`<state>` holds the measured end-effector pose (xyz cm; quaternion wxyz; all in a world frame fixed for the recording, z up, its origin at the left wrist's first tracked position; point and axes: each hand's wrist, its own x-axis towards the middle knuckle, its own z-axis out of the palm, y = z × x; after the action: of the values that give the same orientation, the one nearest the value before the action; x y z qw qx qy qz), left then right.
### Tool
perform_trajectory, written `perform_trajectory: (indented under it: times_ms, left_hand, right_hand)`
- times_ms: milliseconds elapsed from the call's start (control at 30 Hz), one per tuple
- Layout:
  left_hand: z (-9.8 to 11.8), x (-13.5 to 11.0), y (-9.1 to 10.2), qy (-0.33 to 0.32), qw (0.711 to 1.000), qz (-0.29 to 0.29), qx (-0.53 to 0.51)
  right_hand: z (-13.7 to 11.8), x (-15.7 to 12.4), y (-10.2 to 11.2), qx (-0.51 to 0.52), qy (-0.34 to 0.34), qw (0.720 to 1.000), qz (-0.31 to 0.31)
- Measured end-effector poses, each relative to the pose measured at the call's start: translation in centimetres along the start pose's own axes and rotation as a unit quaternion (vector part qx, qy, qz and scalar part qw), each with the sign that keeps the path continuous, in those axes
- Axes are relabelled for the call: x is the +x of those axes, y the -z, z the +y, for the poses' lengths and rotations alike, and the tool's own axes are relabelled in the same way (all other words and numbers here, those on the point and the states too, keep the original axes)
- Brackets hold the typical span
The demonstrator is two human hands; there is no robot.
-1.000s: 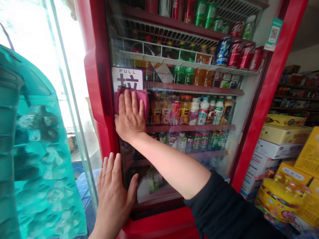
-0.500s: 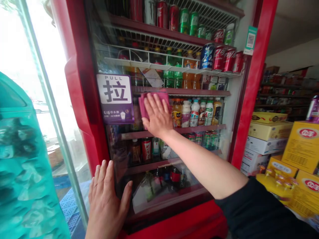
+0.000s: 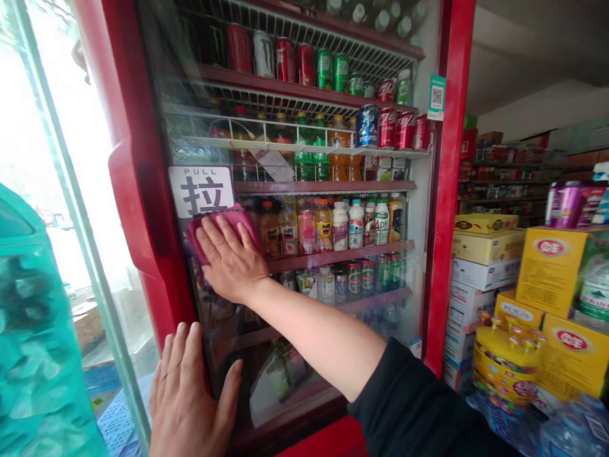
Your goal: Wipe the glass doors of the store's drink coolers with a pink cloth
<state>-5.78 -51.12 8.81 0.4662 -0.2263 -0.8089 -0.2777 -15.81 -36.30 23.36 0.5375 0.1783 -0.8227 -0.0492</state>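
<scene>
My right hand (image 3: 233,257) holds a folded pinkish-purple cloth (image 3: 247,222) flat against the glass door (image 3: 304,374) of a red drinks cooler. Its fingers lie stretched over the cloth, which covers the lower part of the white and purple PULL sticker (image 3: 200,190). Lower down, my left hand (image 3: 188,397) rests at the door's red left frame (image 3: 155,279), fingers extended, thumb apart, holding nothing. Behind the glass, shelves carry several cans and bottles, among them a blue Pepsi can (image 3: 367,125).
At the right, yellow cartons (image 3: 552,266) and stacked boxes (image 3: 485,273) stand beside a yellow tub (image 3: 507,355) and plastic-wrapped bottles (image 3: 575,425). A turquoise object (image 3: 38,355) and a metal pole (image 3: 90,254) stand to the left. A QR-code tag (image 3: 436,98) hangs on the right frame.
My right hand has carried the cloth left and down across the glass, from beside the sticker onto its lower part. The view has shifted; my left hand stays at the frame.
</scene>
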Motion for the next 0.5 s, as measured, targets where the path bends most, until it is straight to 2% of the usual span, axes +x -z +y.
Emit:
perform_trajectory:
  times_ms: [100,233,300,500]
  left_hand:
    - [0.7,0.0,-0.6,-0.008,1.0,0.003,0.008]
    - [2.2,-0.1,-2.6,-0.031,0.999,-0.001,0.008]
    - [3.0,-0.1,-4.0,-0.04,0.999,-0.007,0.004]
    - [6.0,-0.5,-8.9,-0.084,0.996,-0.025,-0.022]
  right_hand:
    - [0.1,-0.5,-0.2,-0.008,0.072,0.997,-0.003]
    - [3.8,-2.5,0.9,-0.039,0.141,0.989,-0.019]
    - [6.3,-3.9,1.8,-0.048,0.132,0.99,-0.022]
    - [14.8,-8.7,4.4,-0.053,0.043,0.997,-0.018]
